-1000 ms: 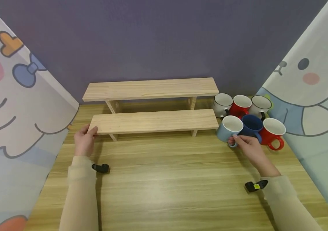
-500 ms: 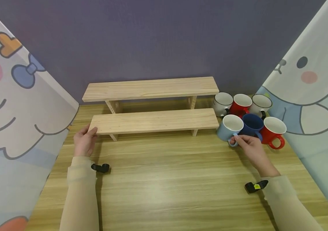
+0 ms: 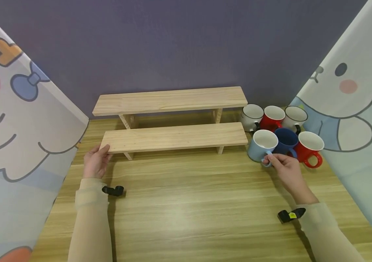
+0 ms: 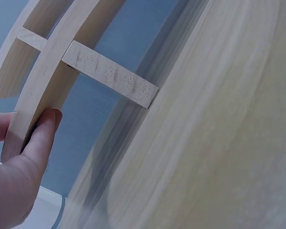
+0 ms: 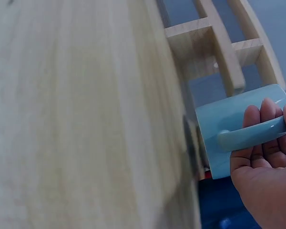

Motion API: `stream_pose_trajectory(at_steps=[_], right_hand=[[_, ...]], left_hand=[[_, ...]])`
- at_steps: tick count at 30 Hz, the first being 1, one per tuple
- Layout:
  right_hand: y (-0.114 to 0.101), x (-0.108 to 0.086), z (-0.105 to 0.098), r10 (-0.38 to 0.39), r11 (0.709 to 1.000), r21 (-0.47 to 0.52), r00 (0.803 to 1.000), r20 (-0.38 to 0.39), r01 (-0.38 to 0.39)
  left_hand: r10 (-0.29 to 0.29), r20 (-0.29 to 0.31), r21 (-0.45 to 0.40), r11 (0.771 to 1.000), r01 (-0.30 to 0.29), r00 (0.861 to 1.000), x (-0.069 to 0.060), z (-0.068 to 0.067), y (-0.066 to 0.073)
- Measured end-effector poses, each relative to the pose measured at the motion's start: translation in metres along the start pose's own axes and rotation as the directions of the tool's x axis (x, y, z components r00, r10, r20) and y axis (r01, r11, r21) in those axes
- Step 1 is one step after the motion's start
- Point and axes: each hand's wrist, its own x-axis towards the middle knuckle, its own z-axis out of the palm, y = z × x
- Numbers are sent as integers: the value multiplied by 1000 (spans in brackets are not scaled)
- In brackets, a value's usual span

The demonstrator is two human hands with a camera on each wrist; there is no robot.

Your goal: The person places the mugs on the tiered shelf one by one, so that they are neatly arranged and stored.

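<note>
My left hand [image 3: 95, 162] grips the left end of the lower board of a two-tier wooden shelf [image 3: 173, 137], with the thumb on top in the head view. The left wrist view shows the fingers [image 4: 42, 136] on both faces of that board. At the shelf's right end, my right hand [image 3: 287, 171] holds a light blue mug [image 3: 258, 149] by its handle [image 5: 257, 134], fingers passing through the loop. The mug is upright; whether its base touches the table I cannot tell. Close beside it stands a dark blue mug [image 3: 285, 140].
A red mug [image 3: 309, 145] stands at the right. Behind are a white mug [image 3: 250, 118] with a black handle, another red mug [image 3: 272, 118] and another white mug [image 3: 294, 118]. The wooden table [image 3: 186, 203] meets a dark back wall [image 3: 173, 43] and printed side panels.
The light blue mug has shifted slightly right, away from the shelf's end, with my right hand. My left hand keeps its hold on the board. The head view has shifted a little.
</note>
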Motion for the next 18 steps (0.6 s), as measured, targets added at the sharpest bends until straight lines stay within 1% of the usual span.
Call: stream_pose_trajectory(at_steps=[4, 8, 12, 15, 18], right_hand=[[-8, -3, -3, -14, 1000, 3, 1000, -28, 14], [-21, -5, -6, -36, 999, 19, 998, -47, 37], [-38, -7, -8, -72, 994, 78, 995, -65, 77], [-52, -8, -8, -107, 989, 97, 991, -78, 115], [-66, -7, -6, -127, 982, 131, 989, -72, 136]], left_hand=[[-14, 15, -40, 999, 15, 1000, -1, -1, 1], [-29, 13, -62, 998, 30, 999, -3, -2, 1], [-43, 20, -84, 995, 45, 999, -2, -2, 2], [-49, 33, -96, 994, 52, 998, -2, -2, 2], [-50, 33, -96, 994, 53, 998, -2, -3, 2]])
